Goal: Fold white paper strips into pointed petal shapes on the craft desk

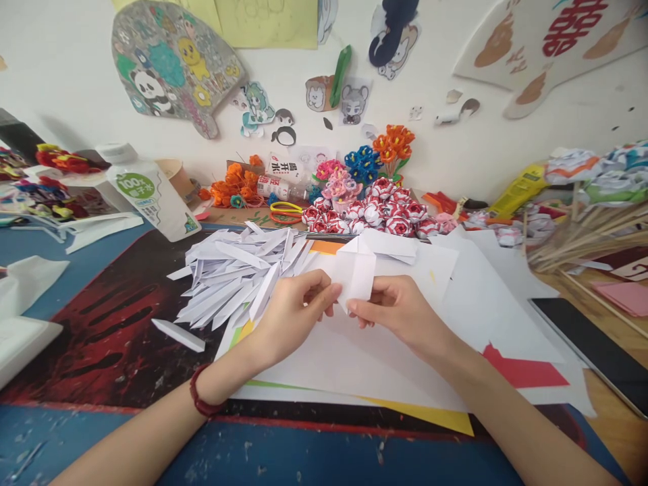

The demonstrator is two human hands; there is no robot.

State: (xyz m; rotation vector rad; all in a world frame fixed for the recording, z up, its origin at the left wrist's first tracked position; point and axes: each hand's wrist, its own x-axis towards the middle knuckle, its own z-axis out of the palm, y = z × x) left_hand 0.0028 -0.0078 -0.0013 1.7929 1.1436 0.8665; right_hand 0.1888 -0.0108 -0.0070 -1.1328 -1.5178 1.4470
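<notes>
Evidently, the left hand (298, 307) and right hand (399, 307) are pinching folded paper (360, 273) low down, edge grips probably suiting something so light and easily creased.

Your left hand (298, 307) is covering part of the folded white paper (362, 270), which is itself hiding some fingertips of your right hand (395, 304). Your forearms (146, 432) are running out past the bottom edge, while the right edge is cutting off the dark phone (590, 347) and the pale fan-shaped board (529, 64). White sheets (354, 374) are concealing most of the yellow paper (438, 416) underneath, and the bottle's (156, 192) smallest print is proving too tiny to read.
</notes>
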